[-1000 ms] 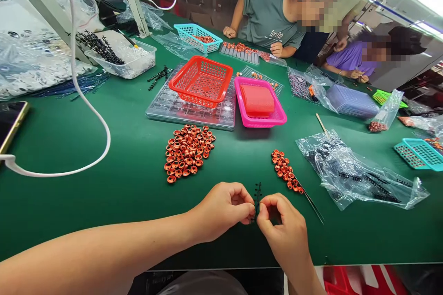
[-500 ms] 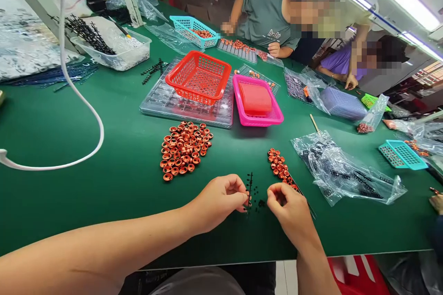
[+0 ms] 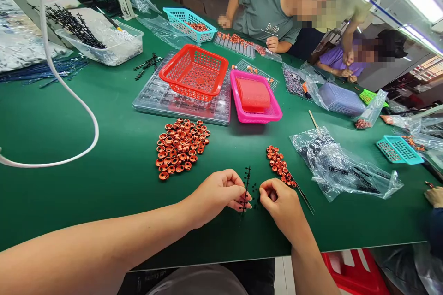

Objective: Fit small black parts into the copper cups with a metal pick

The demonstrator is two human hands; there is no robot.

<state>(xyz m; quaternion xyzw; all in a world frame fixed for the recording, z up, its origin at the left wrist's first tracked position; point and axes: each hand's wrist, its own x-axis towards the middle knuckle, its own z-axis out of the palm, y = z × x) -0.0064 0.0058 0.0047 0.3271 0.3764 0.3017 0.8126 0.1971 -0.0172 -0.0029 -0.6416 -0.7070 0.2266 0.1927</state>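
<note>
My left hand (image 3: 221, 193) pinches a thin black plastic sprue (image 3: 247, 177) with short side stubs, held nearly upright and leaning slightly right. Just right of it, my right hand (image 3: 282, 207) has thumb and index finger closed together; whatever may be between them is too small to see. Between the hands, tiny black pieces (image 3: 254, 188) lie scattered on the green table (image 3: 104, 189). Beyond my right hand is a small group of copper-coloured cups (image 3: 275, 159), with metal tweezers (image 3: 303, 193) beside it. A larger pile of the same cups (image 3: 182, 147) lies beyond my left hand.
A red basket (image 3: 195, 73) stands on stacked clear trays (image 3: 148, 106), beside a pink basket (image 3: 258, 115). Clear bags of black sprues (image 3: 346, 170) lie to the right. A white cable (image 3: 81, 101) hangs at left. Co-workers (image 3: 266, 4) sit across the table.
My right hand has moved left, nearer to the sprue in my left hand. The sprue leans a little more to the right. The whole view has shifted slightly.
</note>
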